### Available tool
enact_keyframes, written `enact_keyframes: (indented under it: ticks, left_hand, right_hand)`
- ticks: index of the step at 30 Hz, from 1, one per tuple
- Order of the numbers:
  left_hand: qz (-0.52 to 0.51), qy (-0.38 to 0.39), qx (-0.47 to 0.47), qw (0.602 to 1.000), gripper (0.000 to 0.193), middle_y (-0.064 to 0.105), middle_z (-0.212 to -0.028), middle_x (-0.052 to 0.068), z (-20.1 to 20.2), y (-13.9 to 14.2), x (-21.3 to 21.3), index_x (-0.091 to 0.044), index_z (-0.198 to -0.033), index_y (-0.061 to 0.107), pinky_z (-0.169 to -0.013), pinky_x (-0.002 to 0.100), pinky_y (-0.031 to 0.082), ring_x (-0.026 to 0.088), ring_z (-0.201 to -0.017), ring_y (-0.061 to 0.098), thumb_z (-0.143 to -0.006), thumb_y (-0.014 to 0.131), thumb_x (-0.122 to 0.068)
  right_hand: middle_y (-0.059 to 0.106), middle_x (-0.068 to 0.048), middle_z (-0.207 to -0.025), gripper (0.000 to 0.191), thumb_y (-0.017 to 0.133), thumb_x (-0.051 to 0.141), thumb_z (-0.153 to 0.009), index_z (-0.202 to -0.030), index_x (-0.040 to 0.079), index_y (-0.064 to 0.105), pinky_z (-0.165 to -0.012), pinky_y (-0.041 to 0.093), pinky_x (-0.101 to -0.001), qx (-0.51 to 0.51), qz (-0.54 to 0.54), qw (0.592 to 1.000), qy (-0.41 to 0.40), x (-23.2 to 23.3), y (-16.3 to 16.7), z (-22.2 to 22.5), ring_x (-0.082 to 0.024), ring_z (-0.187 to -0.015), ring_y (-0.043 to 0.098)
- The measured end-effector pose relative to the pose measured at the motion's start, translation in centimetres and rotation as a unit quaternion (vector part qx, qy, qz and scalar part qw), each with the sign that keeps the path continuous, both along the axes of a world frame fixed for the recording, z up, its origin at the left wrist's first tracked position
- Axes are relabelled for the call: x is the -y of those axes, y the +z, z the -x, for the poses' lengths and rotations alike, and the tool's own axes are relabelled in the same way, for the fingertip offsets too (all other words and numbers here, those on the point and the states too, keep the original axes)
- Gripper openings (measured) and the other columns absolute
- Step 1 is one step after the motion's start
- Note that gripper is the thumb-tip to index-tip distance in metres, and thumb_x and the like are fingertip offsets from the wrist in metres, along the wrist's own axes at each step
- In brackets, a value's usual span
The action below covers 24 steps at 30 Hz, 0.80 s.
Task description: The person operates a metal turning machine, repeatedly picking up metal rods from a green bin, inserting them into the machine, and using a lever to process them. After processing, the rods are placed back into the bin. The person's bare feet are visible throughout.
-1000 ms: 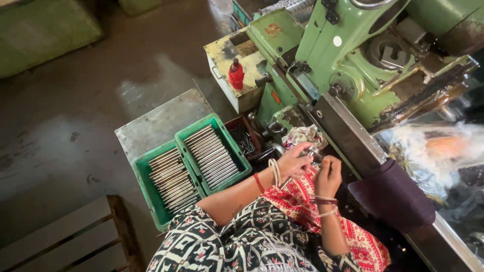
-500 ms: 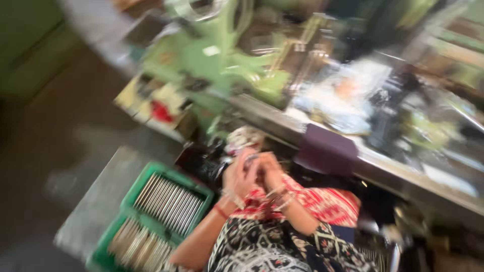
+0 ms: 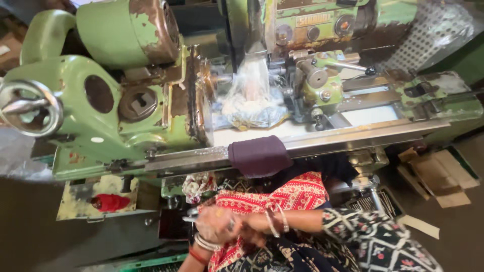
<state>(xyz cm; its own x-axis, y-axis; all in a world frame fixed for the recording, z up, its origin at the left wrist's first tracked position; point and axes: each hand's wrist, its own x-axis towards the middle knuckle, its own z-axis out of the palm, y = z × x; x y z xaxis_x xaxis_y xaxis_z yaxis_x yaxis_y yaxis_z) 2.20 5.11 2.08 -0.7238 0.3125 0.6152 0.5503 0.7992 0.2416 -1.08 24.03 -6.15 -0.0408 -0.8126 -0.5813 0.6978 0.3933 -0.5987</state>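
- Head view: both hands meet in the lap, below the green lathe (image 3: 126,100).
- Left hand (image 3: 217,224), fingers curled, pinches a thin metal rod (image 3: 190,219); it juts left.
- Right hand (image 3: 252,224) fingers press against the left; grip unclear.
- Judged step: readying the rod; next needs a steady lift toward the lathe.

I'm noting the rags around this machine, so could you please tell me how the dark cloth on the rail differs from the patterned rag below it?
The dark cloth is plain purple-black; the patterned rag is white with red print. The dark cloth lies draped flat over the rail's edge, while the patterned rag hangs bunched beneath it. The dark cloth looks larger. Both are soft fabric, above the person's hands.
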Motion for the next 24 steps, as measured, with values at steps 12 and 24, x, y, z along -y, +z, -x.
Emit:
enact_keyframes:
  ticks: [12, 24]
  left_hand:
    - [-0.007, 0.002, 0.007, 1.000, 0.034, 0.049, -0.059, 0.003, 4.1, 0.5, -3.2, -0.014, -0.066, 0.054, -0.049, 0.037, 0.043, 0.021, -0.053, 0.052, -0.089, 0.072, -0.030]
    - [-0.010, -0.018, -0.108, 0.994, 0.052, 0.043, -0.053, 0.005, 18.3, 9.2, -6.9, -0.017, -0.055, 0.049, -0.046, 0.039, 0.036, 0.022, -0.046, 0.043, -0.093, 0.071, -0.045]
  right_hand:
    - [0.033, 0.010, -0.061, 0.027, 0.054, 0.036, -0.108, -0.087, 0.020, 0.047, -0.040, 0.022, -0.0217, 0.074, 0.090, 0.898, -0.423, -8.1, -2.1, 2.7, -0.005, -0.049, 0.029]
    - [0.065, -0.001, -0.099, 0.009, 0.066, 0.014, -0.103, -0.105, 0.006, 0.069, -0.080, 0.049, -0.0255, -0.679, -0.116, 0.571, -0.447, -32.3, 12.4, 14.7, -0.009, -0.090, 0.059]
